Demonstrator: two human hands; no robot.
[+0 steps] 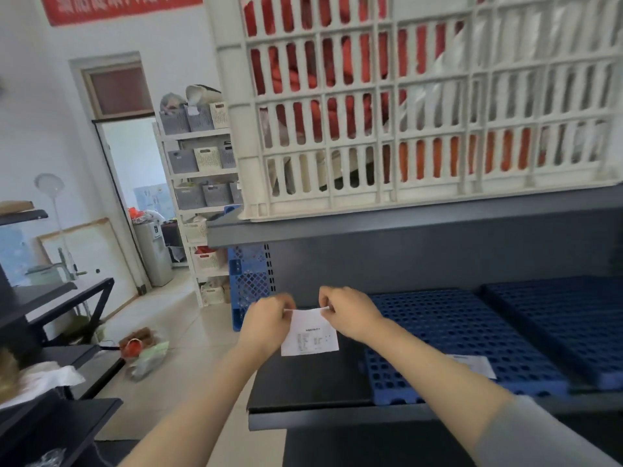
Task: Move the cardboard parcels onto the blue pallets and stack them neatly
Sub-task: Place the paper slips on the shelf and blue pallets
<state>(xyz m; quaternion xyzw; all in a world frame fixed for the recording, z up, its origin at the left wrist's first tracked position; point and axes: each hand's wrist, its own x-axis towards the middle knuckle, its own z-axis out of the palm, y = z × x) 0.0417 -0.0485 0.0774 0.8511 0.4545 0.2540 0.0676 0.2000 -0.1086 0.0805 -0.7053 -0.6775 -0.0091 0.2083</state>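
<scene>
The left hand [269,318] and right hand [347,313] each pinch a top corner of a small white printed paper slip [310,333], fingers curled, above the dark metal shelf [303,382]. Two blue perforated plastic pallets [472,332] lie side by side on that shelf, just right of the hands. White slatted plastic crate [371,129] overhead.

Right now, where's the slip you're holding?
The slip hangs mid-view, top corners pinched by left hand and right hand, over the shelf left of the blue pallet.
</scene>
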